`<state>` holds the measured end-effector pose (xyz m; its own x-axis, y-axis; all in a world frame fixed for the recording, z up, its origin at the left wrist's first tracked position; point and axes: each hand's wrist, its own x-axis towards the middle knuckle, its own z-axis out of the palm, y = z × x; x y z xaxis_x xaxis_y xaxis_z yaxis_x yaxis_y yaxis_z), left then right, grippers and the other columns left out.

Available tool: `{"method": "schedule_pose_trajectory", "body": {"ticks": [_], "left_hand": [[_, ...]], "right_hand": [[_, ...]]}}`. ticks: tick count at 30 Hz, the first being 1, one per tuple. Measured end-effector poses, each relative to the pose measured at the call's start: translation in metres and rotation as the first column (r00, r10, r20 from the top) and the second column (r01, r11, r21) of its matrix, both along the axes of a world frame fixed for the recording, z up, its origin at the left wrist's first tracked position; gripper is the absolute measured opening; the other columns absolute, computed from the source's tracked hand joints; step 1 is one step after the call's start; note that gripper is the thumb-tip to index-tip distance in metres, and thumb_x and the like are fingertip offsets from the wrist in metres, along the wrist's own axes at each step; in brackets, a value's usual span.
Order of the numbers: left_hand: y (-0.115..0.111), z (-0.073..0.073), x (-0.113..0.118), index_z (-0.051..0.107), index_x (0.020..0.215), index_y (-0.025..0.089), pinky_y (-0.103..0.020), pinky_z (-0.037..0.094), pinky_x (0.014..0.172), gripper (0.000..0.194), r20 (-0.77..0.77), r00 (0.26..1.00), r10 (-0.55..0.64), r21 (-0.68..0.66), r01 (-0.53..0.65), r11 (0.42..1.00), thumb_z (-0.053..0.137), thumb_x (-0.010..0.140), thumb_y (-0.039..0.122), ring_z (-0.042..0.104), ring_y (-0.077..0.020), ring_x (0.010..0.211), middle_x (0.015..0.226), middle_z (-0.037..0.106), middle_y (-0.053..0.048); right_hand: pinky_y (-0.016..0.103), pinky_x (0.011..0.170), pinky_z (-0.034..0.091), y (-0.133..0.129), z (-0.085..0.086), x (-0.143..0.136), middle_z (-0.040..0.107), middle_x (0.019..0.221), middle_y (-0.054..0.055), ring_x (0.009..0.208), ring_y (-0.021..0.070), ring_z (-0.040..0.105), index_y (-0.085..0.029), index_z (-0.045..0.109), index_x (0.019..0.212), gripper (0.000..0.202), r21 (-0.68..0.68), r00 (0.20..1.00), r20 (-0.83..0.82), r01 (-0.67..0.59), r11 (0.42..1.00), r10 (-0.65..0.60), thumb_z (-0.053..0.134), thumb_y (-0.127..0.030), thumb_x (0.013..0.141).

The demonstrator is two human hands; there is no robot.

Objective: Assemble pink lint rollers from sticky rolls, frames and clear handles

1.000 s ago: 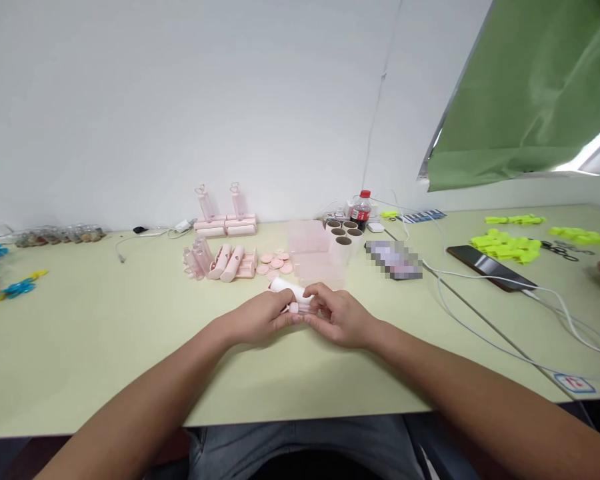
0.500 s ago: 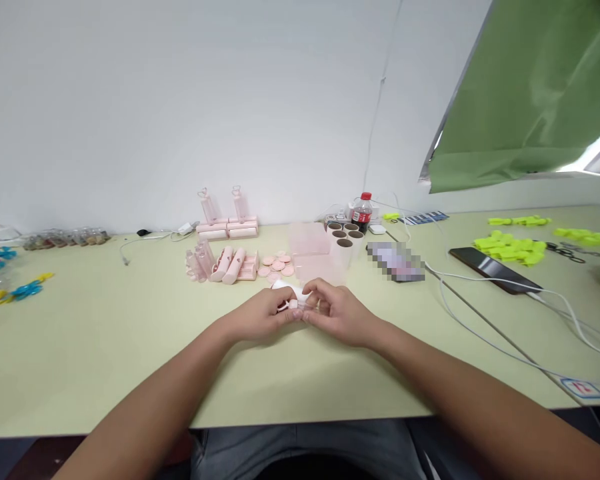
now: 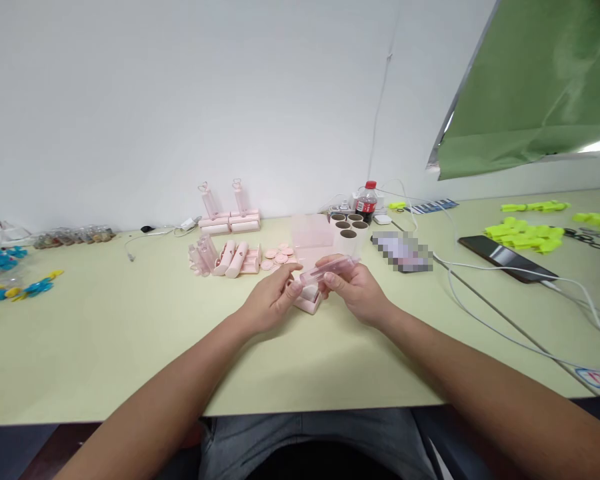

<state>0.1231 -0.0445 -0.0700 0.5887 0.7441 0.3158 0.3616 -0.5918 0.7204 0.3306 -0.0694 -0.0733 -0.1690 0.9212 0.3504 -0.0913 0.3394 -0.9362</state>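
A clear pink tube (image 3: pixel 325 270) lies slantwise across my right hand (image 3: pixel 356 288), pinched between its thumb and fingers. My left hand (image 3: pixel 274 299) is curled round the left side of a small pale pink case (image 3: pixel 307 305) with a white part inside, just below the tube. Its thumb is close to the tube's left end; whether they touch I cannot tell. Beyond my hands, several round pink discs (image 3: pixel 279 256) lie in a loose pile. Left of them are pink cylindrical cases (image 3: pixel 237 260) and a cluster of clear pink tubes (image 3: pixel 203 253).
Two pink tubes with loops (image 3: pixel 239 199) stand on pink cases by the wall. White rolls with brown cores (image 3: pixel 349 241), a cola bottle (image 3: pixel 367 202), a phone (image 3: pixel 505 259) with a white cable, and yellow-green pieces (image 3: pixel 523 235) are to the right. Blue and yellow pieces (image 3: pixel 35 287) lie far left.
The clear pink tube now shows raised in my right hand, and the pink case shows below it. My hands have moved slightly apart. The view has shifted a little.
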Motion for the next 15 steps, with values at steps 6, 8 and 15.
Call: {"method": "schedule_pose_trajectory", "body": {"ticks": [6,8,15], "left_hand": [[0.013,-0.001,-0.011,0.056,0.122,0.019,-0.045,0.034,0.102,0.036,-0.334,0.943,0.019,0.297,0.086,0.951,0.034,0.099,0.036,0.050,-0.0277,0.117,0.123,0.059,-0.012],[0.013,-0.002,-0.011,0.055,0.126,0.019,-0.047,0.033,0.103,0.037,-0.412,0.911,0.020,0.309,0.119,0.944,0.044,0.096,0.038,0.049,-0.0296,0.118,0.127,0.058,-0.012],[0.008,0.006,-0.011,0.065,0.107,0.017,-0.043,0.040,0.085,0.048,-0.538,0.837,0.103,0.334,0.100,0.937,0.059,0.082,0.057,0.052,-0.0316,0.096,0.099,0.059,-0.013]], "right_hand": [[0.033,0.062,0.054,-0.002,0.003,0.005,0.069,0.072,0.005,0.066,0.0181,0.064,-0.018,0.062,0.080,0.043,0.115,0.988,0.097,0.108,0.987,-0.120,0.064,-0.061,0.081],[0.034,0.065,0.054,-0.003,0.002,0.004,0.069,0.070,0.004,0.066,0.0186,0.065,-0.019,0.062,0.079,0.041,0.130,0.987,0.117,0.099,0.986,-0.115,0.064,-0.060,0.081],[0.033,0.066,0.053,-0.006,0.000,0.001,0.069,0.065,0.003,0.063,0.0175,0.066,-0.018,0.060,0.080,0.032,0.127,0.992,0.124,0.014,0.992,-0.030,0.064,-0.049,0.086]]}}
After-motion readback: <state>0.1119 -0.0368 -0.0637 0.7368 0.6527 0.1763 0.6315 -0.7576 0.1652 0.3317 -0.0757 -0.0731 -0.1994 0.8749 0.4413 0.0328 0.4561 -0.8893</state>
